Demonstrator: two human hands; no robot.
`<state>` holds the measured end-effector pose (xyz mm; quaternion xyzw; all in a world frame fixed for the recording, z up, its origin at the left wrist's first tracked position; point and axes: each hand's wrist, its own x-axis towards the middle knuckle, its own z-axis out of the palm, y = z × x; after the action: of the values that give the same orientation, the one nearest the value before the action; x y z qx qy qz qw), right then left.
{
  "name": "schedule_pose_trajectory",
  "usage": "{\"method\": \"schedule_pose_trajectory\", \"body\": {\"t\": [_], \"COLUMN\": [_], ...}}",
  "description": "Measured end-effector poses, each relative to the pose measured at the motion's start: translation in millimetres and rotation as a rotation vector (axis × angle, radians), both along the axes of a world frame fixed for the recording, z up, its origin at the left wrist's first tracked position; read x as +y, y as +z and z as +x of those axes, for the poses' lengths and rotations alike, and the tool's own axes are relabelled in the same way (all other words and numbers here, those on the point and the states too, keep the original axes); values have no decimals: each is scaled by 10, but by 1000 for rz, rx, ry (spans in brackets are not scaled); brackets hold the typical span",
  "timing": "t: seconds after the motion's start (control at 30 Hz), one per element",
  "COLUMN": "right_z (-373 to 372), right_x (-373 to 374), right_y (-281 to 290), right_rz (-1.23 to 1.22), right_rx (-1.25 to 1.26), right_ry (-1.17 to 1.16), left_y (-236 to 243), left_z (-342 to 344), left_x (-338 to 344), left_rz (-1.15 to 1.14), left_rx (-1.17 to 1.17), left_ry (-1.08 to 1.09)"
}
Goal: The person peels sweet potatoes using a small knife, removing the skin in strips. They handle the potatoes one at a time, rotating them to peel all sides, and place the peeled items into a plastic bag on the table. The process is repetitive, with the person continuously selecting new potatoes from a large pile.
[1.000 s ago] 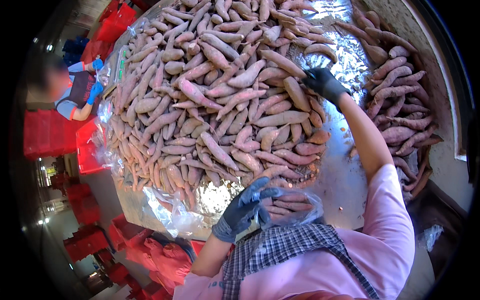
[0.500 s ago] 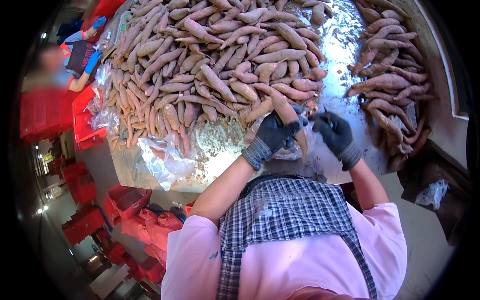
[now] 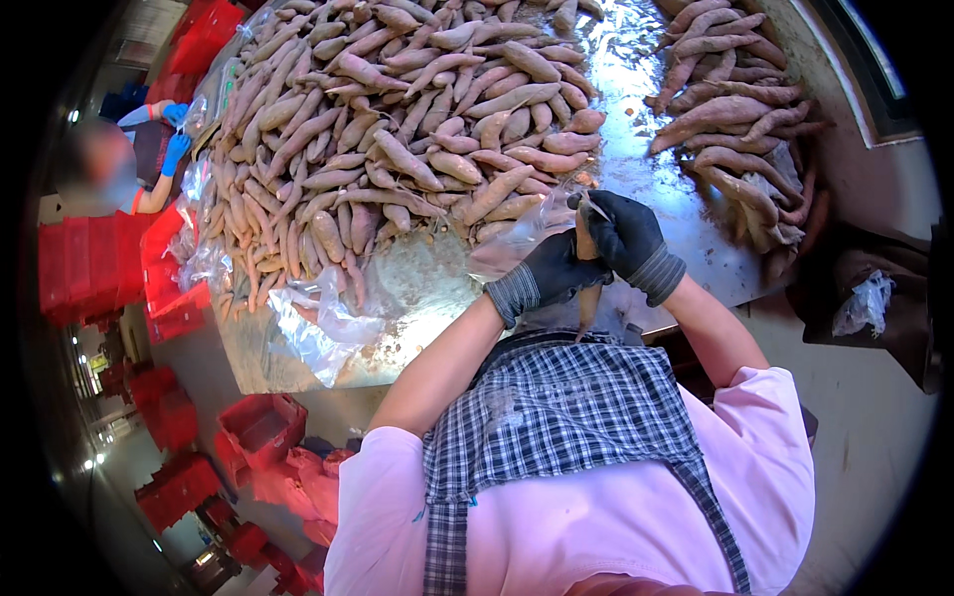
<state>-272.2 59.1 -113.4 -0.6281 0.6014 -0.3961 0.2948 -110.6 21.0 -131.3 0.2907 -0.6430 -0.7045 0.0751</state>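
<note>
My left hand (image 3: 553, 268), in a black glove with a grey cuff, is closed around a sweet potato (image 3: 588, 306), whose thin lower end hangs toward my apron. At the upper end of that sweet potato is my right hand (image 3: 630, 238), gloved alike and closed, its fingers against it. A thin, pale, blade-like tool (image 3: 596, 208) shows at the right fingers; most of it is hidden. Beyond my hands lies a big heap of sweet potatoes (image 3: 397, 129) on a metal table (image 3: 641, 164). Clear plastic (image 3: 512, 243) lies beside my left hand.
A second pile of sweet potatoes (image 3: 740, 119) runs along the table's right side. Another clear plastic bag (image 3: 323, 323) lies at the near left edge. Red crates (image 3: 260, 429) stand left on the floor. A person with blue gloves (image 3: 175, 151) is at the far left.
My right hand has come left and up, from apart to against the sweet potato. The sweet potato has tipped more upright and sits lower in my left hand. The whole view has shifted slightly.
</note>
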Motion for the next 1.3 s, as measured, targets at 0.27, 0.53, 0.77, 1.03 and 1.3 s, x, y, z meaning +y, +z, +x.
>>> {"method": "schedule_pose_trajectory", "body": {"t": [0.27,0.53,0.77,1.03,1.3], "right_z": [-306,-668,-740,-571,-115], "right_x": [250,526,522,577,601], "right_y": [-264,164,-2,-112,-16], "right_rz": [68,94,298,122,-7], "right_rx": [-242,356,514,-70,298], "right_ry": [-153,-22,80,-142,-165], "left_y": [23,209,443,71,-478], "left_z": [-308,-286,-230,8,76], "left_x": [63,99,166,-42,8], "left_rz": [402,-506,-639,913,1482], "left_rx": [-95,-482,-499,185,738], "left_ry": [-72,-126,-126,638,400]}}
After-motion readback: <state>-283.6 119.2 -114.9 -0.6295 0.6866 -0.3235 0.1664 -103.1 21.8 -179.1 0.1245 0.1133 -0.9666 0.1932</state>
